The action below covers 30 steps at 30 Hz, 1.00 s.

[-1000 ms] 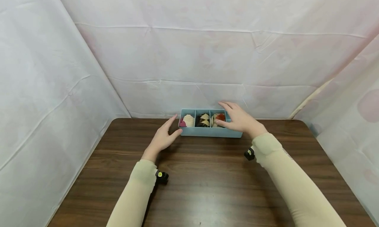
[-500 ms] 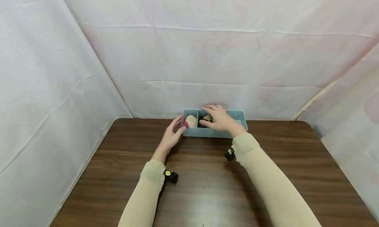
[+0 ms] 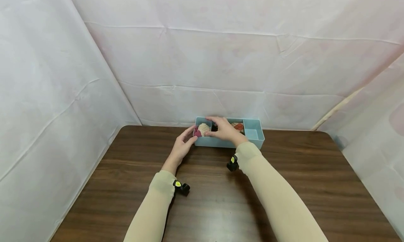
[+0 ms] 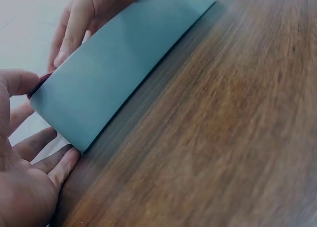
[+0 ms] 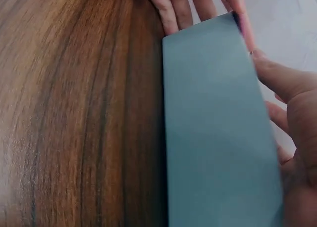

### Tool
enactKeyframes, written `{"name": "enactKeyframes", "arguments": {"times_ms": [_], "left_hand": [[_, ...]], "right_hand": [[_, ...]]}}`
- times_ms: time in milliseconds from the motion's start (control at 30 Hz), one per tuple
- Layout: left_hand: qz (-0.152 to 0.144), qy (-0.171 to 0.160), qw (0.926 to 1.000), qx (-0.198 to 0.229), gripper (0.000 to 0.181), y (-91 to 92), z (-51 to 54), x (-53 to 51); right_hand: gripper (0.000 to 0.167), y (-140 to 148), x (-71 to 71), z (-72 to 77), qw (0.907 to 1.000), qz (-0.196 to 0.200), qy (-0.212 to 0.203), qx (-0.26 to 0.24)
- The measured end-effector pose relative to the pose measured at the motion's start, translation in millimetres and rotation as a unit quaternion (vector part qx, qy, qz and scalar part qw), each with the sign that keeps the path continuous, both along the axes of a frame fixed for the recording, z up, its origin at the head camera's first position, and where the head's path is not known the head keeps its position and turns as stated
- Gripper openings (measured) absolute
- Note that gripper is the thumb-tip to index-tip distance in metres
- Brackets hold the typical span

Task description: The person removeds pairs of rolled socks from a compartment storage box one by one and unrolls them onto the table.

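A long light-blue divided box (image 3: 221, 142) stands at the table's back edge. In its leftmost compartment lies a cream striped bundle (image 3: 203, 128) with a magenta part (image 3: 197, 132). Beside it, a dark item is mostly hidden under my right hand (image 3: 224, 129); a red-and-white checked item (image 3: 237, 126) lies in the third compartment. The rightmost compartment is bare. My left hand (image 3: 181, 146) holds the box's left end, thumb at the near corner, other fingers along the end wall (image 4: 57, 135). Thumb and forefinger of my right hand are spread over the box beside the cream bundle.
The brown wooden table (image 3: 202, 207) extends in front of the box. Pale fabric (image 3: 202, 59) hangs right behind it, with more fabric at both sides. A small black device is strapped at each wrist.
My right hand has moved left along the box, uncovering the checked item and the right compartment. My left hand has closed in from beside the box to its left end.
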<state>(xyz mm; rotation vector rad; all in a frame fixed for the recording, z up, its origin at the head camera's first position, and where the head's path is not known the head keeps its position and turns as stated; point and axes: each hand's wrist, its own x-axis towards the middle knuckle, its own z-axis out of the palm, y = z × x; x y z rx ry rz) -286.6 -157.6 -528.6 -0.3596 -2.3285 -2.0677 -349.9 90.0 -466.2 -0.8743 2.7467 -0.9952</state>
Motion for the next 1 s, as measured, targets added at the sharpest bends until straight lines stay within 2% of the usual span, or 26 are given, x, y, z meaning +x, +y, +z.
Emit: {"name": "enactKeyframes", "arguments": {"times_ms": [167, 367, 633, 1000], "left_hand": [[-0.006, 0.01, 0.9999, 0.002, 0.057, 5.9, 0.8, -0.7], [-0.007, 0.013, 0.9999, 0.002, 0.055, 10.6, 1.4, -0.8], [-0.001, 0.003, 0.9999, -0.01, 0.054, 11.4, 1.6, 2.5], [-0.005, -0.002, 1.0, 0.001, 0.053, 11.4, 1.6, 6.2]], "right_hand": [[0.089, 0.4, -5.5, 1.0, 0.9992, -0.021, -0.033, 0.008], [0.091, -2.5, -8.5, 8.4, 0.9978, -0.015, -0.06, 0.023], [0.089, -9.5, -4.7, 6.7, 0.9968, -0.034, -0.039, 0.061], [0.079, -8.9, -0.5, 8.4, 0.9973, -0.026, -0.045, 0.051]]}}
